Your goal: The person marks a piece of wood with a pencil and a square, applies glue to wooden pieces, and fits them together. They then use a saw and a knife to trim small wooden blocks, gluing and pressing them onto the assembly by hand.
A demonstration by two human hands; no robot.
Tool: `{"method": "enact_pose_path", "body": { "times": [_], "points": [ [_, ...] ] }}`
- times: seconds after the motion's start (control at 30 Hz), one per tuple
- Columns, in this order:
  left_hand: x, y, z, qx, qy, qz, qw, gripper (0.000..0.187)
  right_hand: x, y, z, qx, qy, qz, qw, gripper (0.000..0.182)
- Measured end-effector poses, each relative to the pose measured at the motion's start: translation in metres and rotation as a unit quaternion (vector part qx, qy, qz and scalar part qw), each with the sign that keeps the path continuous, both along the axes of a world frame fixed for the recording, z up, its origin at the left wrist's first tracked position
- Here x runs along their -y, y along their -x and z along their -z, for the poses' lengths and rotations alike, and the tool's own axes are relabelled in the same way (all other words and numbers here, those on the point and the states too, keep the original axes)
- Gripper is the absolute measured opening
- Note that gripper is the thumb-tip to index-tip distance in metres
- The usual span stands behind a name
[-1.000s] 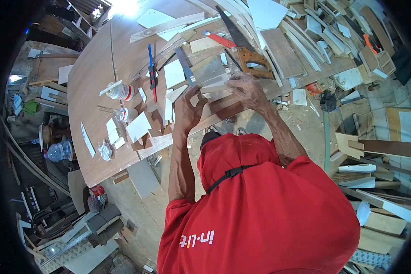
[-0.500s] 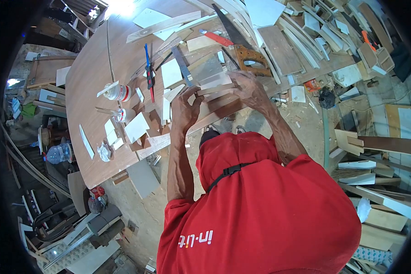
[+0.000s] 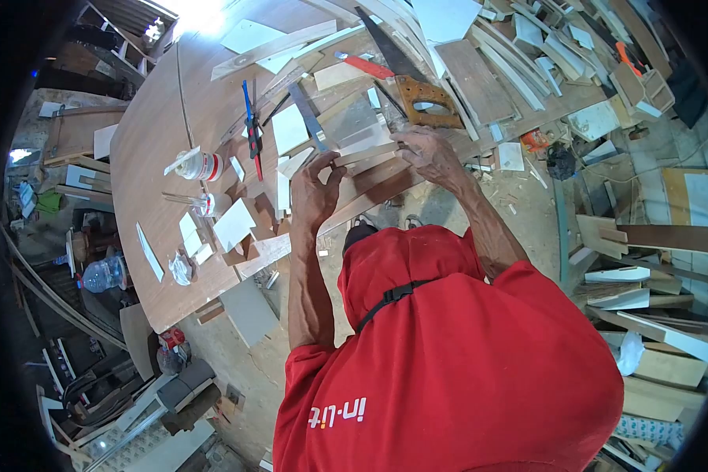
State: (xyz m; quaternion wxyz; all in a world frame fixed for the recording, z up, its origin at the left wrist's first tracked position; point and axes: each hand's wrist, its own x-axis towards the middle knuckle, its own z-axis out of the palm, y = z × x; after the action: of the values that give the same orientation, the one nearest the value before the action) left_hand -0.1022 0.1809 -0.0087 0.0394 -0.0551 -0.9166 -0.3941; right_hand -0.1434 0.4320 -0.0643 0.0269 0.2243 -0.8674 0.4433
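Note:
Between my two hands a short, narrow strip of wood (image 3: 367, 155) spans over the front edge of the table. My left hand (image 3: 315, 193) is closed on its left end, thumb and fingers pinched. At the other end, my right hand (image 3: 434, 161) grips it with bent fingers. Behind the strip lie a clear flat sheet (image 3: 352, 126) and a metal ruler-like bar (image 3: 307, 114). A handsaw (image 3: 429, 102) with a wooden handle rests just beyond my right hand. White board offcuts (image 3: 291, 130) lie beyond my left hand.
Blue-and-red pliers-like tools (image 3: 252, 134), a red-handled cutter (image 3: 367, 65) and two white tubs (image 3: 200, 165) stand or lie on the wooden table (image 3: 153, 236). Wood offcuts (image 3: 558, 59) crowd the right end. Stacked boards (image 3: 653, 275) line the floor at right.
The view has shifted slightly, so the table items sit a little further left. Both hands still hold the strip, with the right hand's fingers slightly repositioned at its end.

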Motion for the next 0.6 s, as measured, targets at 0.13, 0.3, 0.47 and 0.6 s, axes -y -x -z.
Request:
{"method": "enact_pose_path", "body": {
  "times": [0.13, 0.3, 0.47, 0.6],
  "points": [
    [0.0006, 0.0006, 0.004, -0.02, -0.005, 0.005, 1.0, 0.028, 0.0007, 0.0, -0.0002, -0.01, -0.001, -0.003, 1.0, 0.03],
    [-0.0017, -0.0003, 0.002, -0.017, -0.01, 0.002, 1.0, 0.029, -0.0001, -0.0014, 0.0021, -0.001, 0.003, 0.001, 1.0, 0.029],
    [-0.0047, 0.0, 0.0, -0.023, -0.013, 0.002, 1.0, 0.027, 0.0002, -0.0022, 0.0048, 0.02, 0.014, 0.007, 1.0, 0.028],
    [-0.0059, -0.0006, -0.0018, -0.026, -0.003, -0.001, 1.0, 0.026, 0.0, -0.0009, 0.0059, 0.018, 0.017, 0.007, 1.0, 0.028]
  ]
}}
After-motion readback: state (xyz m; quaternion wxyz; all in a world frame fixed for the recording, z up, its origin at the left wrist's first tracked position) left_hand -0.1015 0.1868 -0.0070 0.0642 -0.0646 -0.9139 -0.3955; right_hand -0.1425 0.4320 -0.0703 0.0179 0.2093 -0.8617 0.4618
